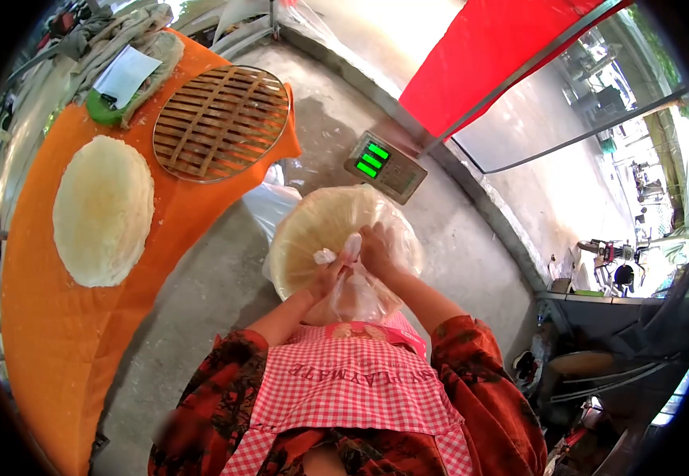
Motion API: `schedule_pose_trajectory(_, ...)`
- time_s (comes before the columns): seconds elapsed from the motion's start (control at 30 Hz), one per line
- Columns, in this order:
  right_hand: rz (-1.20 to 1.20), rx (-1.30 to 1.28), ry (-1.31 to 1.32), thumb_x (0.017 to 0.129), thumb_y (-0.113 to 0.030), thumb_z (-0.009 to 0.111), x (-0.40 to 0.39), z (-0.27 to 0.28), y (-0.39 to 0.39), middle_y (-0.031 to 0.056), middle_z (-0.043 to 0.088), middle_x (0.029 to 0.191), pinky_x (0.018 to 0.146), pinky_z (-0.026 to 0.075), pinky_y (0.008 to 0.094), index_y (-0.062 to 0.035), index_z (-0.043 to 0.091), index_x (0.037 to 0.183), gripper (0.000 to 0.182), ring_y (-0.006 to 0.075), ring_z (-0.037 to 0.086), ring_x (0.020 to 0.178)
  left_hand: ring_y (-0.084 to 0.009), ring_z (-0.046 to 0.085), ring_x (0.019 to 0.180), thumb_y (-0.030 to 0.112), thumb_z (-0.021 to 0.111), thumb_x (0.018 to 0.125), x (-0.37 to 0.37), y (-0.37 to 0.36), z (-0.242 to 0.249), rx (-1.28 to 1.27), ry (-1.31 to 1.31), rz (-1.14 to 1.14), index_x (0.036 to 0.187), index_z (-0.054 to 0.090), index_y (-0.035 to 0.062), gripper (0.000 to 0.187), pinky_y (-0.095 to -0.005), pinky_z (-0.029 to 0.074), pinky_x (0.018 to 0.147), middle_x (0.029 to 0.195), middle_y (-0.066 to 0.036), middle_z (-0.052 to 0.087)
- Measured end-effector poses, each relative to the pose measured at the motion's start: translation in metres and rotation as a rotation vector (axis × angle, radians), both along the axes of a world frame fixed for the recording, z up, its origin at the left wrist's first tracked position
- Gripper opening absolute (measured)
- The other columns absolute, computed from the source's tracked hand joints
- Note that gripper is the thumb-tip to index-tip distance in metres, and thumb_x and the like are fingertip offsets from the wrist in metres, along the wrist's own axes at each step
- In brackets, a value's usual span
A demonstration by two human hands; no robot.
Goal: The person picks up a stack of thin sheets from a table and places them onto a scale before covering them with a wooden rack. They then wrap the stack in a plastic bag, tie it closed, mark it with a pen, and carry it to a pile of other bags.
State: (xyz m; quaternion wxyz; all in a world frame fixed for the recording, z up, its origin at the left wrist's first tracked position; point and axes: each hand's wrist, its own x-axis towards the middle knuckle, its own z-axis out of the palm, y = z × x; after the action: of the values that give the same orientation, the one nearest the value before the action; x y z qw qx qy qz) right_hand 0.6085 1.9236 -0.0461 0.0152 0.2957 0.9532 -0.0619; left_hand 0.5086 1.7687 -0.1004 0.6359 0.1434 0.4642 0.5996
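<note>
A clear plastic bag (313, 230) with large, round, pale flat sheets inside is in front of my body, in the middle of the head view. My left hand (330, 274) is closed on the gathered plastic at the near side of the bag, where a twisted end sticks up. Close beside it, my right hand (378, 250) has its fingers curled in on the same gathered plastic. Both hands rest over the near half of the round contents. Just beyond the bag is a digital scale (386, 168) with lit green digits.
At left, an orange-covered table (51, 341) carries a pale round stack of thin sheets (104, 210) and a round slatted rack (221, 123). Cloths and a white paper (126, 75) lie at its far end. A red sheet (479, 63) hangs at upper right above a low concrete ledge (511, 222).
</note>
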Motion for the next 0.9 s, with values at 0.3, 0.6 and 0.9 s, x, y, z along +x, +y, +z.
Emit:
schedule_pose_trajectory(0.3, -0.294, -0.304, 0.039, 0.079, -0.013, 0.056, -0.013, 0.004, 0.020, 0.0159, 0.066, 0.103, 0.092, 0.041, 0.0435, -0.0049, 0.066, 0.101, 0.026, 0.0319, 0.060, 0.100, -0.0045, 0.035, 0.060, 0.040, 0.049, 0.099, 0.009, 0.003, 0.028, -0.067, -0.009, 0.096, 0.088, 0.061, 0.0107, 0.034, -0.0202, 0.031, 0.056, 0.068, 0.006, 0.043)
schedule_pose_trajectory(0.6, 0.687, 0.378, -0.410, 0.075, -0.015, 0.062, -0.004, -0.046, 0.081, 0.0092, 0.063, 0.065, 0.056, 0.054, 0.0523, -0.0051, 0.065, 0.066, 0.014, 0.0318, 0.063, 0.060, -0.0080, 0.047, 0.071, 0.045, 0.052, 0.097, 0.003, -0.002, 0.030, -0.038, 0.082, 0.051, 0.098, 0.062, 0.0094, 0.037, -0.0224, 0.040, 0.066, 0.078, 0.004, 0.051)
schedule_pose_trajectory(0.9, 0.016, 0.058, 0.190, 0.085, -0.019, 0.044, -0.009, 0.068, 0.014, 0.0171, 0.062, 0.095, 0.079, 0.048, 0.0429, -0.0044, 0.063, 0.101, 0.029, 0.0329, 0.060, 0.089, -0.0076, 0.057, 0.094, 0.039, 0.055, 0.096, 0.003, 0.002, 0.006, -0.012, -0.111, 0.066, 0.111, 0.059, 0.0076, 0.034, -0.0226, 0.047, 0.082, 0.094, 0.001, 0.060)
